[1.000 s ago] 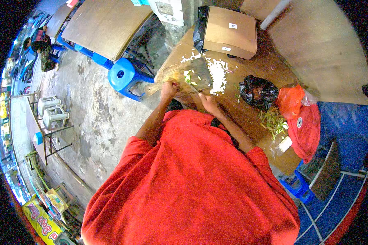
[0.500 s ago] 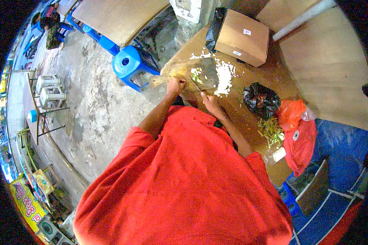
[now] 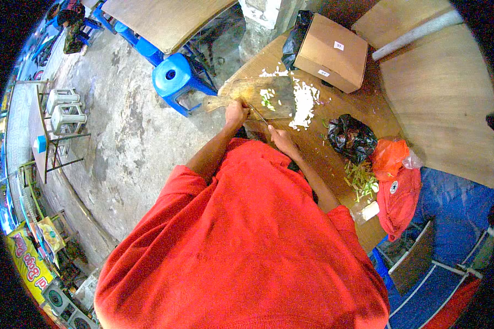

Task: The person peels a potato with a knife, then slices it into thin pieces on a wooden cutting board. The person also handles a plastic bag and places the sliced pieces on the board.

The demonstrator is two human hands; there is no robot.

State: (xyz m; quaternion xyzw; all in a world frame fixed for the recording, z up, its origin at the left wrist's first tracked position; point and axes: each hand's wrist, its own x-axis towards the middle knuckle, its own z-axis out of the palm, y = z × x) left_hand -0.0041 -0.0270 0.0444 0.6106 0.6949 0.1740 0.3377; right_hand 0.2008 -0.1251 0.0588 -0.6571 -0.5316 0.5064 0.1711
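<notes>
In my right hand [image 3: 280, 137] is a knife [image 3: 259, 114], its blade angled up and left towards my left hand. My left hand [image 3: 236, 113] is closed at the near edge of a wooden cutting board [image 3: 247, 88]. Whatever its fingers hold is too small or hidden to make out. A few pale green chopped pieces [image 3: 266, 100] lie on the board. White chopped pieces [image 3: 304, 105] are heaped along its right side, and more white bits [image 3: 274, 72] lie by its far edge. The board's handle [image 3: 215, 103] juts out to the left.
Further right on the wooden table are a black plastic bag [image 3: 350, 136], green trimmings [image 3: 359, 181], an orange plastic bag [image 3: 389, 158] and a red cloth item [image 3: 399, 203]. A cardboard box [image 3: 333, 52] sits at the back. A blue stool [image 3: 173, 77] stands left of the table.
The knife blade has come closer to my left hand's fingers, and its tip now lies beside them. Both hands stay in nearly the same place. The whole view has shifted slightly.
</notes>
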